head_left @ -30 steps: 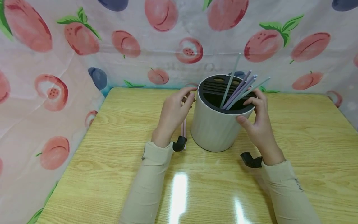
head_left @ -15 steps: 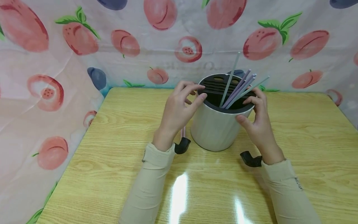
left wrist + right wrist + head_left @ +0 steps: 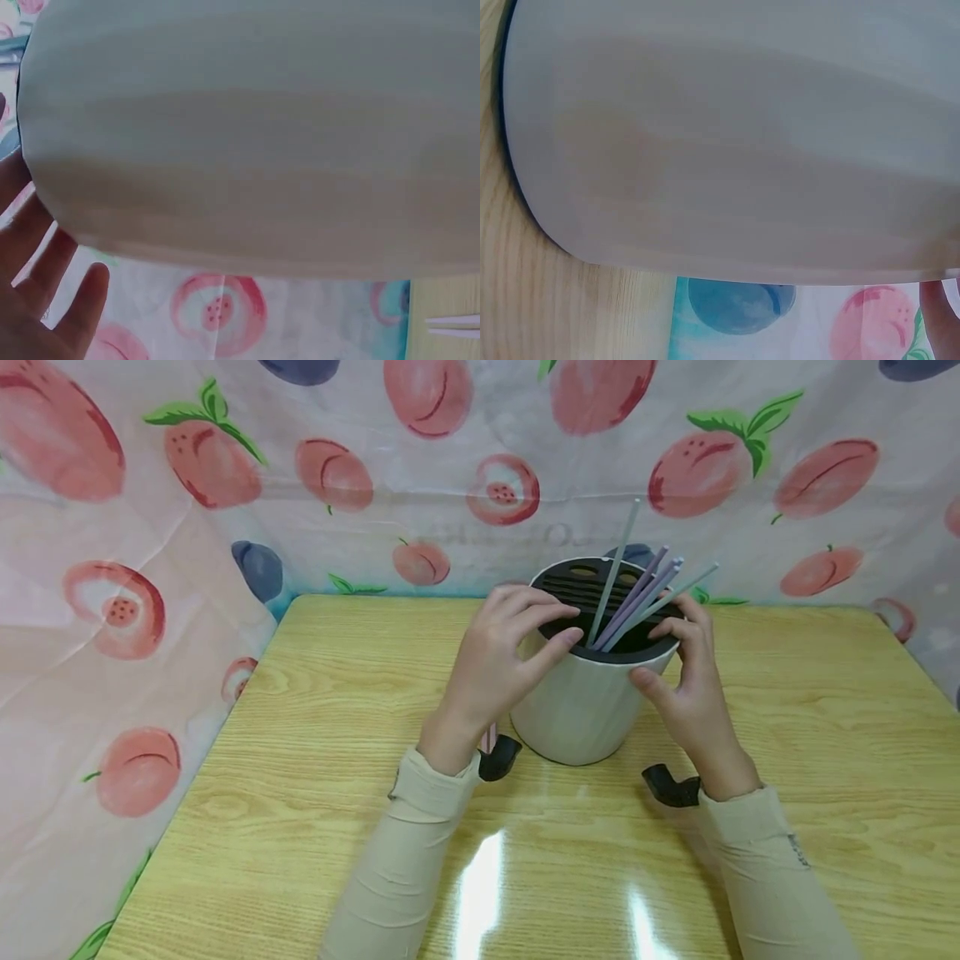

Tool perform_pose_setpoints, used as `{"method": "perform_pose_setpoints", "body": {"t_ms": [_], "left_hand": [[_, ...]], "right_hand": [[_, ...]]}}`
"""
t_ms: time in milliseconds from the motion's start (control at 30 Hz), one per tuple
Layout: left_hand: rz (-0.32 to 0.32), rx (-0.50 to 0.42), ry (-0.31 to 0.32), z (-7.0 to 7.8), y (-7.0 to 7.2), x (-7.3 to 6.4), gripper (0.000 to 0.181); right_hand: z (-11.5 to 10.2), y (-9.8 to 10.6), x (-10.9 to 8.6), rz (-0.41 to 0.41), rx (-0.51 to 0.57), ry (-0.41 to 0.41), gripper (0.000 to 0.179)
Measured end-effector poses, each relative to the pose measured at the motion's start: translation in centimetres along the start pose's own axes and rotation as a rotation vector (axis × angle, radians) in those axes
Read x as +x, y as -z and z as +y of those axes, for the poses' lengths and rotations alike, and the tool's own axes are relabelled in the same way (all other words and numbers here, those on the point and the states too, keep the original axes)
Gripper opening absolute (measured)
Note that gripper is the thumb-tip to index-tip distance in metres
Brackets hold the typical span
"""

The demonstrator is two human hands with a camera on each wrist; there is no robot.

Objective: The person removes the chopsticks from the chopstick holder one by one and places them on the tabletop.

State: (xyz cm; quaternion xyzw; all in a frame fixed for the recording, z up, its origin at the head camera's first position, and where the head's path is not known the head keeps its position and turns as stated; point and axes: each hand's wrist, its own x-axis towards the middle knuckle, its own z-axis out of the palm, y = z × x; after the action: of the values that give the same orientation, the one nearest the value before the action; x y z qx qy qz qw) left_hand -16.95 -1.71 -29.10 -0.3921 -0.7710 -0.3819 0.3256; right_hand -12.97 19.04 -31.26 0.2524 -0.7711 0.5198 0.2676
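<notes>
A white round knife holder (image 3: 573, 714) with a black slotted top (image 3: 572, 585) stands upright on the table. Several thin straw-like sticks (image 3: 637, 603), purple and pale green, lean to the right in its wide front opening. My right hand (image 3: 696, 702) grips the rim on the right, thumb outside and fingers over the edge. Over the left rim reaches my left hand (image 3: 495, 664), its thumb and forefinger apart near the sticks, holding nothing. In both wrist views the holder's pale wall (image 3: 247, 150) fills most of the picture.
Pink sticks (image 3: 489, 739) lie on the wooden table (image 3: 300, 777) left of the holder, partly hidden by the left wrist and its black mount (image 3: 500, 758). A fruit-print cloth (image 3: 337, 410) hangs behind the table and along its left side.
My left hand has moved right, from beside the holder to over its left rim, with its fingertips closer to the sticks. The right hand has kept its grip.
</notes>
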Motion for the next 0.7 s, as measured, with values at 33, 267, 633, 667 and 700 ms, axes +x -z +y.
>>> {"method": "perform_pose_setpoints", "body": {"t_ms": [33, 267, 633, 667, 700], "left_hand": [[-0.002, 0.003, -0.009, 0.1, -0.1, 0.0, 0.022], [-0.031, 0.020, -0.049, 0.6, -0.6, 0.0, 0.022], [-0.167, 0.132, 0.031, 1.8, -0.6, 0.3, 0.031], [-0.171, 0.136, 0.036, 1.9, -0.7, 0.3, 0.031], [-0.172, 0.141, 0.038, 2.0, -0.7, 0.3, 0.031]], "right_hand": [[0.0, 0.0, 0.0, 0.000, -0.002, 0.002, 0.067], [0.1, 0.0, 0.0, -0.009, -0.002, 0.022, 0.067], [-0.1, 0.0, 0.2, -0.009, -0.014, 0.011, 0.067], [-0.1, 0.0, 0.2, -0.009, -0.014, 0.009, 0.068], [-0.1, 0.0, 0.1, -0.009, -0.014, 0.007, 0.067]]}}
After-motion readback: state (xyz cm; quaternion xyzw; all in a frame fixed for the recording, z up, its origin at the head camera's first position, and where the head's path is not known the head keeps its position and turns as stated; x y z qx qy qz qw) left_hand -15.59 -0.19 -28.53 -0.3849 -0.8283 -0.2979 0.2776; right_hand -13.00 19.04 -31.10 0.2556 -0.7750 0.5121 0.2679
